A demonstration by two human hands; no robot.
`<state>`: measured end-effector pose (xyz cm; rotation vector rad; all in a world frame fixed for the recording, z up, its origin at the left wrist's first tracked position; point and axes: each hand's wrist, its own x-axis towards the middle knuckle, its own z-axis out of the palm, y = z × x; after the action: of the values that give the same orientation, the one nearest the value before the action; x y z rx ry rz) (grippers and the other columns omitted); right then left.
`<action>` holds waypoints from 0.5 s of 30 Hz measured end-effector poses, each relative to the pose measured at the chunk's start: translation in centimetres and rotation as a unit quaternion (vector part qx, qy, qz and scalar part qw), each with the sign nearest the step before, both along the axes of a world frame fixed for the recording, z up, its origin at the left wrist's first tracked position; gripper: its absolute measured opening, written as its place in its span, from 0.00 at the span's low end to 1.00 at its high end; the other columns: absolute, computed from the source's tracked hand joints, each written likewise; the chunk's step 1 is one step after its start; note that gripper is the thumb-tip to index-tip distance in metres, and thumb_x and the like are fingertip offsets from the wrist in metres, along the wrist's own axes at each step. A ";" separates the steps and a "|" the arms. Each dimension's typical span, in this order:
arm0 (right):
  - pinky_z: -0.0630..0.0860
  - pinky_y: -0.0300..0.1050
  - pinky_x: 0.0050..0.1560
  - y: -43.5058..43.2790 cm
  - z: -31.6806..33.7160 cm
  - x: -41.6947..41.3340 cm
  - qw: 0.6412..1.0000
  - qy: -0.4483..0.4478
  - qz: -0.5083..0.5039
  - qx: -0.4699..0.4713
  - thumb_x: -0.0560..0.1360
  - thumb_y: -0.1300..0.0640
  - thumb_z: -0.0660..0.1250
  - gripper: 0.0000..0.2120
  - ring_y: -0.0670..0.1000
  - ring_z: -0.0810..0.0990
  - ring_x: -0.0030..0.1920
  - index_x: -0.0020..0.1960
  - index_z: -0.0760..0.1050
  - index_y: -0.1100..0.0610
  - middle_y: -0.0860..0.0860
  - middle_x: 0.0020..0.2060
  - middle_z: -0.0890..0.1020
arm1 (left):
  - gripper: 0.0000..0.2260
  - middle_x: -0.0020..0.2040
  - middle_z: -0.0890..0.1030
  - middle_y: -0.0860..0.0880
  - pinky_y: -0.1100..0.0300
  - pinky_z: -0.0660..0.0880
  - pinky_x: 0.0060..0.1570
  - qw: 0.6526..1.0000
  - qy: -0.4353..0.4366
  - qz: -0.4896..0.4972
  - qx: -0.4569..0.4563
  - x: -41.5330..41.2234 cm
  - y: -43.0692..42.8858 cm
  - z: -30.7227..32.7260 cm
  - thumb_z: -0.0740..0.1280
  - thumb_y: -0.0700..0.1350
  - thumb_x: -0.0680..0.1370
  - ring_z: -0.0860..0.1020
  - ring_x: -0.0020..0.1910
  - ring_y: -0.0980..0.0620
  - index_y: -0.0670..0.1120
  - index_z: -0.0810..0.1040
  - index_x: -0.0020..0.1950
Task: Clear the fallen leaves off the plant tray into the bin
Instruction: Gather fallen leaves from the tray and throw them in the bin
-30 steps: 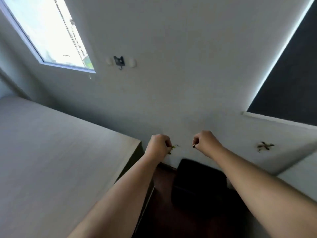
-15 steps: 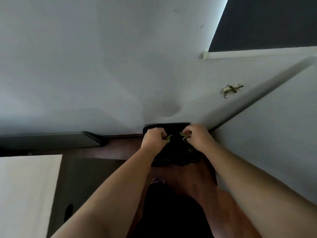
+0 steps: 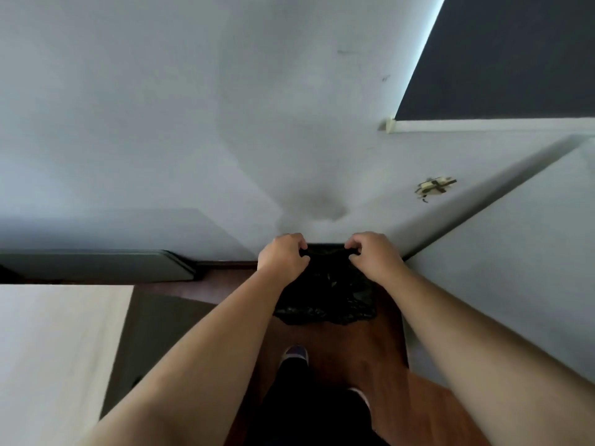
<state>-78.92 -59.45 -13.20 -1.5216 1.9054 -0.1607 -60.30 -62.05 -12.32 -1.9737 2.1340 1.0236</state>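
My left hand and right hand, each grip curled closed, contents unseen, over black-lined bin; floor below.

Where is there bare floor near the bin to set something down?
Bare wood floor lies between the black-lined bin and the person's shoe. A narrower strip runs left of the bin along the wall. At the bin's far rim it is crowded: the left hand and right hand hover there, against the wall.
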 end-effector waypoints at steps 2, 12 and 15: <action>0.79 0.47 0.53 0.0 2.6 1.5 1.000 -0.004 0.011 -0.028 0.70 0.61 0.67 0.09 0.55 0.82 0.50 0.48 0.81 0.53 0.54 0.49 0.84 | 0.10 0.57 0.79 0.48 0.53 0.77 0.53 0.999 0.004 0.037 -0.036 1.4 1.4 3.0 0.67 0.47 0.75 0.78 0.56 0.46 0.49 0.77 0.55; 0.78 0.45 0.53 4.6 15.1 21.8 0.946 -0.061 0.289 -0.134 0.71 0.59 0.67 0.07 0.55 0.83 0.50 0.46 0.83 0.54 0.53 0.47 0.86 | 0.10 0.56 0.80 0.47 0.53 0.75 0.54 0.940 -0.056 0.290 -0.173 19.1 16.4 15.6 0.64 0.47 0.75 0.77 0.57 0.45 0.47 0.78 0.54; 0.78 0.45 0.52 9.4 17.5 30.3 0.899 -0.076 0.404 -0.150 0.73 0.57 0.67 0.07 0.53 0.82 0.49 0.47 0.82 0.52 0.52 0.48 0.85 | 0.10 0.55 0.81 0.49 0.55 0.75 0.50 0.889 -0.089 0.405 -0.195 25.5 23.7 17.7 0.64 0.48 0.75 0.79 0.54 0.46 0.50 0.78 0.55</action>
<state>-48.63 -50.06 4.29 -2.3047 1.0276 -0.1902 -34.76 -38.36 5.41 -3.1289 1.4797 0.4082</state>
